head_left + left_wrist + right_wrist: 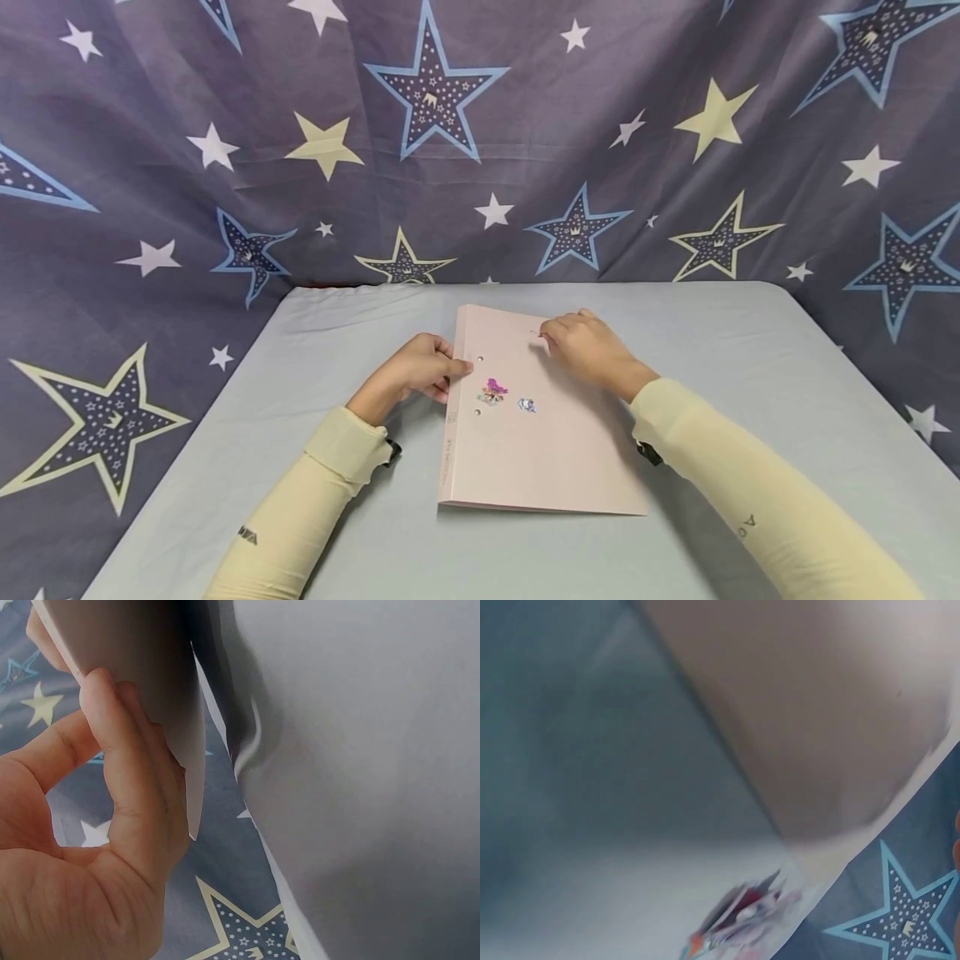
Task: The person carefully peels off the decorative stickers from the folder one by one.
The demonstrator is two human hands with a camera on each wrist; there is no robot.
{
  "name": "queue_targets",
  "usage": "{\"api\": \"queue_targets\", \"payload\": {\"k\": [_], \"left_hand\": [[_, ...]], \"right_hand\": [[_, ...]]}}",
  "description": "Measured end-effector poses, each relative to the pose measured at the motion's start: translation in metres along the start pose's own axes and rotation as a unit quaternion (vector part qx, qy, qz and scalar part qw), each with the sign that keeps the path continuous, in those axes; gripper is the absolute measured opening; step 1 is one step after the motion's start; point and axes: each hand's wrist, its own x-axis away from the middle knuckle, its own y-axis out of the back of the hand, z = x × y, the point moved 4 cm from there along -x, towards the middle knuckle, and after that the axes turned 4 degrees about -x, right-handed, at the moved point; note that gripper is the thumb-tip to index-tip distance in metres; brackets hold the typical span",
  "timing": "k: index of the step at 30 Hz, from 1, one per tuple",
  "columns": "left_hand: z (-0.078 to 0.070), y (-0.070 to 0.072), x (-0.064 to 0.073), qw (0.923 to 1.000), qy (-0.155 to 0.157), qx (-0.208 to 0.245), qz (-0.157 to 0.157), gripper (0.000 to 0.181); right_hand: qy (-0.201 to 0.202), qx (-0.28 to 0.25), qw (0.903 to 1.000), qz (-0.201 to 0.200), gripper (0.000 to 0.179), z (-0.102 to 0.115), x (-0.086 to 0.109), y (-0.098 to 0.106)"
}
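A pale pink folder is propped at a slant, its spine side to the left. Colourful stickers, one a purple and green cluster and one a small bluish piece, sit on its cover. My left hand grips the spine edge, thumb on the front and the other fingers behind it; the left wrist view shows these fingers along the board. Near the upper right of the cover, my right hand has its fingertips pinched at a tiny reddish sticker, largely hidden by the fingers.
A pale grey cloth covers the table. Behind it hangs a dark curtain printed with stars. In the right wrist view, a small heap of colourful pieces lies on the pale surface near the far edge, out of sight in the head view.
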Motion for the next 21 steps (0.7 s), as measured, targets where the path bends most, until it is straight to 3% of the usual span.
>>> {"api": "queue_targets", "payload": {"k": [13,21], "left_hand": [[-0.001,-0.001,0.001,1.0,0.004,0.002,-0.002,0.027],[0.0,-0.002,0.0,1.0,0.006,0.003,0.001,0.027]], "right_hand": [[-0.017,0.044,0.9984,0.031,0.01,-0.029,0.013,0.006],[-0.048,0.068,0.9944,0.065,0.01,-0.047,0.024,0.008]]}}
